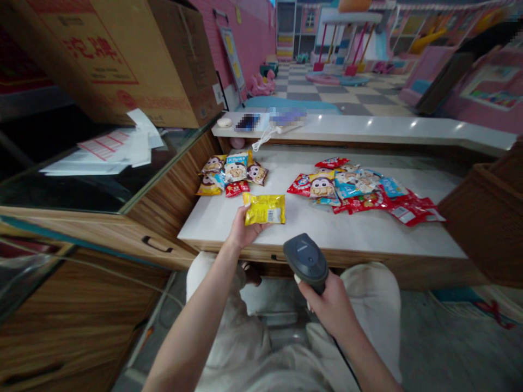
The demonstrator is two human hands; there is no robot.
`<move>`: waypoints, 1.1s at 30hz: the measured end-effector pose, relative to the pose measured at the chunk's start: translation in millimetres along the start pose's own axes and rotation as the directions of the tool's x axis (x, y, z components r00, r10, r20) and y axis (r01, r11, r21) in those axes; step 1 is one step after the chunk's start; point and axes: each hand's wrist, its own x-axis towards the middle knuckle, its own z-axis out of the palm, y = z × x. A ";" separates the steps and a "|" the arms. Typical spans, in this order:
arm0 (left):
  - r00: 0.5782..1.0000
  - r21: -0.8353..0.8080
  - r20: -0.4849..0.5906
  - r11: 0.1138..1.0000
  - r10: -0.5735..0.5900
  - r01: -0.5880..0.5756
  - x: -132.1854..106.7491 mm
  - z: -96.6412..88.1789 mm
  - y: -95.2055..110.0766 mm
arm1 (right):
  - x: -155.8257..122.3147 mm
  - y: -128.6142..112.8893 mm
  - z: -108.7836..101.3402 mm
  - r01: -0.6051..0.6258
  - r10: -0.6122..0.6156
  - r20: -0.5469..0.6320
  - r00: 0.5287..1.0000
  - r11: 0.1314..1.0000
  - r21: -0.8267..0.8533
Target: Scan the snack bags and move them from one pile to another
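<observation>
My left hand is closed on a yellow snack packet, held just over the front of the white desk with its barcode side facing up. In my right hand is a dark grey barcode scanner, gripped by its handle, its head pointing up and to the left near the packet. Behind the held packet lies a small pile of snack packets in yellow, blue, red and brown. A larger heap of snack packets, mostly red and blue, spreads across the right part of the desk.
A raised white ledge runs along the back, bearing a phone and a white cable. At left, a glass-topped cabinet carries papers and a large cardboard box. A brown woven basket stands at right.
</observation>
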 end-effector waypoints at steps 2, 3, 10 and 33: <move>1.000 0.047 -0.006 0.999 0.016 -0.015 1.7 5.6 -1.7 | -2.1 6.4 -3.5 -0.031 0.031 0.008 1.000 0.999 0.010; 1.000 0.085 -0.004 0.996 0.028 -0.028 3.3 10.1 -3.2 | -3.4 9.9 -5.3 -0.046 0.046 0.010 0.999 0.999 0.013; 0.870 0.584 0.392 0.649 0.300 -0.487 32.3 82.6 -19.5 | -11.5 23.3 -19.7 -0.110 0.111 -0.032 0.993 0.994 0.019; 0.625 0.721 0.680 -0.197 0.382 -0.664 110.7 108.1 -20.7 | -8.0 30.5 -35.6 -0.177 0.177 -0.071 0.982 0.984 0.017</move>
